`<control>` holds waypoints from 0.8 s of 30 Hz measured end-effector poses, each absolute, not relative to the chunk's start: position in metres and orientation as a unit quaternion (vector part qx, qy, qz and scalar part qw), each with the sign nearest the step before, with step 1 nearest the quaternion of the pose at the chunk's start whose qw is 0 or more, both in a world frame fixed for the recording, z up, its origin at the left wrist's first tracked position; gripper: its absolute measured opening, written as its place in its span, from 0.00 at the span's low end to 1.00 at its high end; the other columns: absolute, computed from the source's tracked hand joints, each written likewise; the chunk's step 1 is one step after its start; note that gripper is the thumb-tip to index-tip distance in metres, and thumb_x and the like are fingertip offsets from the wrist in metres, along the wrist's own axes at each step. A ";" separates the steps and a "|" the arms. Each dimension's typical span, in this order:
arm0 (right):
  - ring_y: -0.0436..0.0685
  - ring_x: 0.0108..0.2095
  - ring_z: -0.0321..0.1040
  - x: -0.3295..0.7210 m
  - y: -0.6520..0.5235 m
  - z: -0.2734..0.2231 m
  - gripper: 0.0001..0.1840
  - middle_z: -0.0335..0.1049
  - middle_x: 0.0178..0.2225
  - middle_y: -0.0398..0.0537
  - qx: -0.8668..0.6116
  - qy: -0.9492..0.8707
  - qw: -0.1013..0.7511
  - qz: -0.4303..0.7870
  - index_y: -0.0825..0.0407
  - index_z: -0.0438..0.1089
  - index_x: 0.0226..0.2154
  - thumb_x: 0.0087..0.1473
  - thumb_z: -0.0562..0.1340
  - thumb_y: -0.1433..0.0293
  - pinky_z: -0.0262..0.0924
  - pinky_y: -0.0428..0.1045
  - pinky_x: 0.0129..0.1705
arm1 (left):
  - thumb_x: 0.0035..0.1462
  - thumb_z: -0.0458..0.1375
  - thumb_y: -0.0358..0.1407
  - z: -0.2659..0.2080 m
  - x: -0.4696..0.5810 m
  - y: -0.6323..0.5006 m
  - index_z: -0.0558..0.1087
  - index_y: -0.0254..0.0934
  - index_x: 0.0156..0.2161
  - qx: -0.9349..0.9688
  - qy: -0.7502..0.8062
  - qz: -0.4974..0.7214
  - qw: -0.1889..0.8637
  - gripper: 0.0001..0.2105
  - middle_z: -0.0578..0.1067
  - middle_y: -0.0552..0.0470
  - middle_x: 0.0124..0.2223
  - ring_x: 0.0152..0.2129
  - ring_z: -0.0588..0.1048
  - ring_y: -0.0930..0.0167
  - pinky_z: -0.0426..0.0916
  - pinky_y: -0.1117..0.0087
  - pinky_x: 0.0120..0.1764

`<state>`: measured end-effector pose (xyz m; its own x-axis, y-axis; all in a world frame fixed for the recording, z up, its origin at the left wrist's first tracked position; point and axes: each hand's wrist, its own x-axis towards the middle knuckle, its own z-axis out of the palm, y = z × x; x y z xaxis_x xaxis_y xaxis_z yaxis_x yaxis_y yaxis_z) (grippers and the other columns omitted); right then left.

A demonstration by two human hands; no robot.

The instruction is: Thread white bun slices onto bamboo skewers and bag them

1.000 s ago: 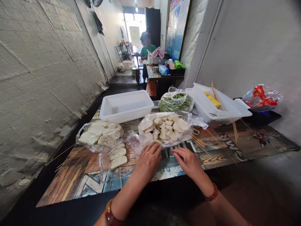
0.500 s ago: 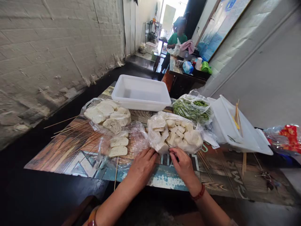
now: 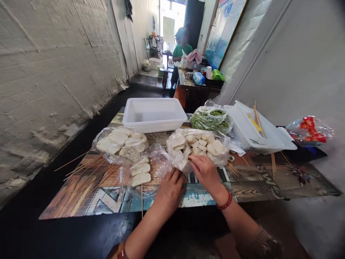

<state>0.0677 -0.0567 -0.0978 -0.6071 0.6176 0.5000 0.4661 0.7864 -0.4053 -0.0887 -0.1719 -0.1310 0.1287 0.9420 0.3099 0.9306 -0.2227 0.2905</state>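
Observation:
A clear plastic bag (image 3: pixel 174 144) of pale, chunky pieces (image 3: pixel 201 145), cut tofu or something like it, lies in front of me. My right hand (image 3: pixel 206 173) reaches over its near edge, thumb and fingers closed together on the plastic. Beside the bag's front left corner, my left hand (image 3: pixel 170 187) rests low with fingers curled together. Whatever its fingertips hold is hidden. Left of that hand, several pale oval slices (image 3: pixel 141 178) lie in a row on thin plastic, with a skewer (image 3: pixel 142 201) sticking out towards me. Farther left is another bag with larger round slices (image 3: pixel 118 138).
A white tub (image 3: pixel 155 126) stands at the back. A bag of green vegetables (image 3: pixel 211 120) and tilted white trays (image 3: pixel 245 133) are at right. Loose skewers (image 3: pixel 83 165) lie left, others (image 3: pixel 235 174) right, near keys (image 3: pixel 299 172). A person in green (image 3: pixel 183 50) is at a far table.
My right hand has moved up and forward onto the bag's near edge. My left hand stays low by the bag. The whole view has turned to the right.

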 end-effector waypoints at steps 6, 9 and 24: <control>0.65 0.47 0.70 0.066 -0.064 -0.100 0.17 0.75 0.44 0.56 -0.277 -0.906 0.289 0.134 0.51 0.70 0.51 0.60 0.59 0.74 0.66 0.60 0.49 | 0.54 0.58 0.24 -0.119 -0.087 -0.194 0.68 0.35 0.54 0.734 0.621 0.271 0.057 0.21 0.70 0.37 0.57 0.55 0.68 0.56 0.67 0.52 0.54; 0.64 0.42 0.70 0.077 -0.072 -0.106 0.14 0.74 0.40 0.53 -0.280 -0.899 0.296 0.159 0.51 0.72 0.48 0.58 0.60 0.74 0.66 0.58 0.45 | 0.59 0.55 0.27 -0.108 -0.083 -0.204 0.68 0.36 0.53 0.688 0.633 0.345 0.084 0.17 0.73 0.39 0.53 0.49 0.73 0.60 0.70 0.54 0.51; 0.59 0.35 0.75 0.104 -0.080 -0.101 0.19 0.78 0.38 0.53 -0.323 -0.696 0.441 0.466 0.54 0.71 0.49 0.61 0.58 0.59 0.71 0.53 0.38 | 0.58 0.58 0.39 -0.065 -0.052 -0.165 0.73 0.35 0.48 0.423 0.550 0.607 0.388 0.15 0.78 0.44 0.44 0.35 0.77 0.68 0.69 0.70 0.35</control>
